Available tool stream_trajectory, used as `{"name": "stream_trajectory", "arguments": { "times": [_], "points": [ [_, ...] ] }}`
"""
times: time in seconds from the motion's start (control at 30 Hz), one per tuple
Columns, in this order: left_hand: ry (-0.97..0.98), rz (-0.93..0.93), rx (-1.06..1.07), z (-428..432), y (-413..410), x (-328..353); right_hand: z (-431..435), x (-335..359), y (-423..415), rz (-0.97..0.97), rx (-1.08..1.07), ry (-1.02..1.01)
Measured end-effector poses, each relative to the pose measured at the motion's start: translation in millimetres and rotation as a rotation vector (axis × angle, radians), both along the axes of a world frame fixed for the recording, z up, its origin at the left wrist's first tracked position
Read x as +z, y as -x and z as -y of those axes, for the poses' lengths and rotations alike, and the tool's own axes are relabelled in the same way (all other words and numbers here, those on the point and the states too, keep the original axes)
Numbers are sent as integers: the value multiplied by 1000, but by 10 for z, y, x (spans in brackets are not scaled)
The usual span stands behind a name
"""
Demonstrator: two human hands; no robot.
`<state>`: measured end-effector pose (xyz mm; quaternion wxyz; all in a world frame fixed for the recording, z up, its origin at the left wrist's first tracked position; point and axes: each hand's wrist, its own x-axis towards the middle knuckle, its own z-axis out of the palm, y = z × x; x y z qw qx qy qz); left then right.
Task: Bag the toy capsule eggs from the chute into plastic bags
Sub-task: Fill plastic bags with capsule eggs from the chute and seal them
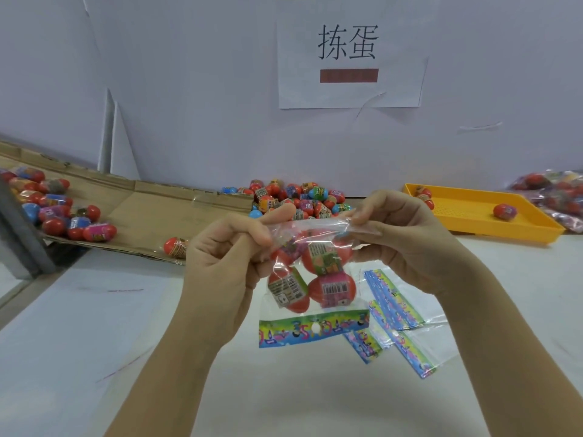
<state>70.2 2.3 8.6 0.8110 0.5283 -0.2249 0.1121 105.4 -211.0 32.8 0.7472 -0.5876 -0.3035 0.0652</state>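
Above the tabletop, held bag: 1 clear plastic bag [315,269] hangs between both hands, mouth up, its printed header strip [293,334] at the bottom.
Left hand [227,257]: fingers curled, pinching the left end of the bag's top edge.
Right hand [403,234]: thumb and fingers pinching the right end of the same edge.
Eggs in the bag [325,257]: 4 plainly seen, perhaps 1 more behind; red shells, each wrapped in a printed label band.
Header strip: blue, green and yellow with cartoon figures and 1 punched hole in the middle.
Empty bags [397,313]: at least 3, lying flat and overlapping on the tabletop just under the right hand.
Chute [145,209]: 1 flattened cardboard ramp on the left, sloping toward the wall; over 10 red, blue and pink eggs cluster at its left end [56,209], and 1 lone egg [175,247] sits by its near edge.
Loose pile [293,197]: too many eggs to count, heaped against the wall behind the hands.
Tray [473,222]: 1 orange tray on the right, holding 3 eggs, 2 in the far corner and 1 apart.
Filled bags [555,197]: a heap at the far right, number unclear.
Tabletop [126,326]: white, lightly marked.
Wall [189,89]: pale, with 1 paper sign [347,52] bearing 2 characters and a red bar.
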Motion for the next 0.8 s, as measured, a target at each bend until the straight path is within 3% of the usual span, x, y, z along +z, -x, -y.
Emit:
{"name": "stream_trajectory", "arguments": {
  "times": [0.23, 0.47, 0.67, 0.8],
  "points": [
    [-48, -74, 3, -10, -17, -32, 4, 30, 29, 32, -4, 36],
    [39, -219, -115, -23, -40, -34, 23, 22, 22, 64, -23, 254],
    [-110, -230, 85, 42, -59, -53, -3, 3, 13, 31, -28, 275],
    [-125, -219, 98, 20, -66, -83, 8, 17, 30, 16, -10, 231]
  ]
}}
